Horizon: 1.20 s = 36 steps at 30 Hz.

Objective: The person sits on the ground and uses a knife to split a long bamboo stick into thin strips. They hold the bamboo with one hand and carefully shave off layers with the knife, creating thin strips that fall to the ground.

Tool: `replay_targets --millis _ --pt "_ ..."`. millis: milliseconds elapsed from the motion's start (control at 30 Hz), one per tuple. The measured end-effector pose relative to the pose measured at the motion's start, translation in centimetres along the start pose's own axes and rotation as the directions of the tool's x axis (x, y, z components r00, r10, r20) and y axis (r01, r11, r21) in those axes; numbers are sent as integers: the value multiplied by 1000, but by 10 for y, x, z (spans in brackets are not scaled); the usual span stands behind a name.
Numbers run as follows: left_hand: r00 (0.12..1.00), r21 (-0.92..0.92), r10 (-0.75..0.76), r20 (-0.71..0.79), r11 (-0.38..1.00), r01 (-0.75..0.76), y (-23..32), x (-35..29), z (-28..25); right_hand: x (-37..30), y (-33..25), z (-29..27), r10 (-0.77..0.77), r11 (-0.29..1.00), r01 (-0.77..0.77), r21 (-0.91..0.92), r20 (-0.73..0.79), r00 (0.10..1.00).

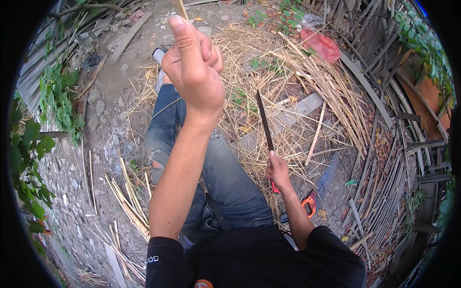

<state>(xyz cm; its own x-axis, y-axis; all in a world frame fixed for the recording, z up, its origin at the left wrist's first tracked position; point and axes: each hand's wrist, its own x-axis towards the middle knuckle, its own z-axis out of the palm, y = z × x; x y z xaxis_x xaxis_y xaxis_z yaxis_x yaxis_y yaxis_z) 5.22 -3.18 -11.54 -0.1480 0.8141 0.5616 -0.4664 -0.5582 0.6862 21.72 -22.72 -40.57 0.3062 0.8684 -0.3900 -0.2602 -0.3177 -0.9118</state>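
My left hand (pixel 194 72) is raised close to the camera, its fingers closed round a thin, pale bamboo stick (pixel 180 8). The stick's upper end runs out of the picture, and the fist hides its middle. Lower and to the right, my right hand (pixel 277 170) grips a long knife by its red handle. The knife's dark, narrow blade (pixel 264 117) points up and away over the straw-like shavings (pixel 240 62). Blade and stick are apart.
An orange-handled handsaw (pixel 309 204) lies right of my right hand. Split bamboo strips (pixel 331 93) are heaped at the far right, beside a red plastic bag (pixel 321 45). More strips (pixel 127 199) lie left of my jeans-clad legs (pixel 230 177). Stacked sticks (pixel 384 197) line the right side.
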Motion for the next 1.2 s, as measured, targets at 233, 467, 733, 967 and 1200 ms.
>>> replay_targets --millis 233,467,733,967,1200 --pt "1000 -89 -7 1 996 7 12 -1 10 -4 5 0 28 999 -27 -46 21 999" --pt "999 -97 -35 -10 995 34 0 -9 12 -5 9 5 45 999 -45 -18 50 998" --pt "1000 -29 -6 -4 1000 6 -14 -13 9 -9 5 7 58 998 -57 -9 40 998" --pt "997 -8 45 -60 999 -46 -13 -17 22 3 6 3 -52 983 47 -177 -23 998" --pt "995 -60 64 -83 996 -69 -20 -17 31 3 -17 27 -522 823 501 269 11 853"
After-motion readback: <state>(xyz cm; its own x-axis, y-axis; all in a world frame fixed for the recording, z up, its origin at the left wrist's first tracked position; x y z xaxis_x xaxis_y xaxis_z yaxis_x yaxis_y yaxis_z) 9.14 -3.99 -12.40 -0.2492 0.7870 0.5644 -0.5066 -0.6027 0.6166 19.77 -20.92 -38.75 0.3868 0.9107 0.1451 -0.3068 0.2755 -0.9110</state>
